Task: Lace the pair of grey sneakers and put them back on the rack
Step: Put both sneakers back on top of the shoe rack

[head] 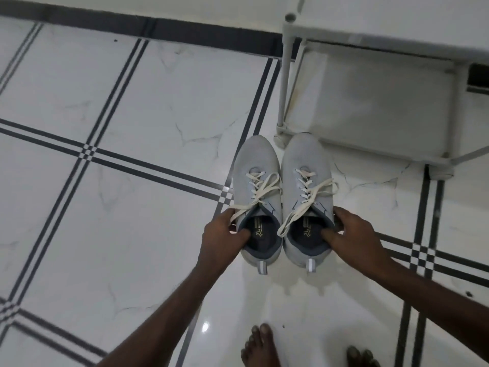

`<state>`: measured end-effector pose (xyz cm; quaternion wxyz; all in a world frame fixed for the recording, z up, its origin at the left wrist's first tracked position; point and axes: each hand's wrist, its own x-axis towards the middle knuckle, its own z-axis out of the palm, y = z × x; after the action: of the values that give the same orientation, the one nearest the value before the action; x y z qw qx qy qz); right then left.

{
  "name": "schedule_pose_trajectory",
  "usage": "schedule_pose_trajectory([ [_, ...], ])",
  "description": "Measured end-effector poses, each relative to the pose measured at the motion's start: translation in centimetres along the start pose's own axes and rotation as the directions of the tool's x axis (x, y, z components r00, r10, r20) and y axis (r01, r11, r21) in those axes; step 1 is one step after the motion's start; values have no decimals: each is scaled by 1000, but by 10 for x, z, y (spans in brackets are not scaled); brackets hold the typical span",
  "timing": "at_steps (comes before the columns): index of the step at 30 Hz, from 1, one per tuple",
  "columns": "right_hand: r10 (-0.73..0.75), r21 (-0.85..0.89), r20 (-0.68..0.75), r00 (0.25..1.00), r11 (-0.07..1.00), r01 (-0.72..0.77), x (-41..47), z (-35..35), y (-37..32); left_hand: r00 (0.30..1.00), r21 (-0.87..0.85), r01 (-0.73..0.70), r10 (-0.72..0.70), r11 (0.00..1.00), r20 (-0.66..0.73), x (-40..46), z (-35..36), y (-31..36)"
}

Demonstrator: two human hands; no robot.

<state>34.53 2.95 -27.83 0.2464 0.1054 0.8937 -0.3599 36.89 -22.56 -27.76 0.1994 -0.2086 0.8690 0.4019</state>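
Observation:
Two grey sneakers with white laces are side by side, toes pointing away from me. My left hand [223, 231] grips the collar of the left sneaker [255, 165], thumb inside the opening. My right hand [352, 231] grips the collar of the right sneaker [304, 154] the same way. Both shoes are laced, with loose lace ends trailing over the openings. The white shoe rack [370, 38] stands just beyond and to the right of the toes; its lower shelf [370, 107] shows nothing on it.
The floor [132, 88] is glossy white tile with dark stripe lines. A rack leg and its foot [281, 139] stand right at the sneaker toes. My bare feet [260, 345] are at the bottom edge. A dark skirting runs along the wall.

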Motion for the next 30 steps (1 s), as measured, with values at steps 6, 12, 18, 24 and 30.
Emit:
schedule_pose_trajectory([
  [6,-63,62,-65,996,996,67,-69,-97,-108,998,-84,-44,39,996,-58,-68,-107,98],
  [12,-129,69,-183,975,987,144,-134,-221,-216,977,-83,-180,168,980,-132,-126,-215,227],
  [18,-132,63,-346,929,984,164,-164,-341,-285,948,-99,-304,291,948,-127,-145,-279,361],
  [24,-50,96,-453,890,990,105,-136,-431,-291,945,-112,-327,324,938,-51,-120,-273,474],
  [30,26,167,-446,895,984,54,-54,-481,-246,950,-79,-310,311,947,7,-49,-206,540],
])
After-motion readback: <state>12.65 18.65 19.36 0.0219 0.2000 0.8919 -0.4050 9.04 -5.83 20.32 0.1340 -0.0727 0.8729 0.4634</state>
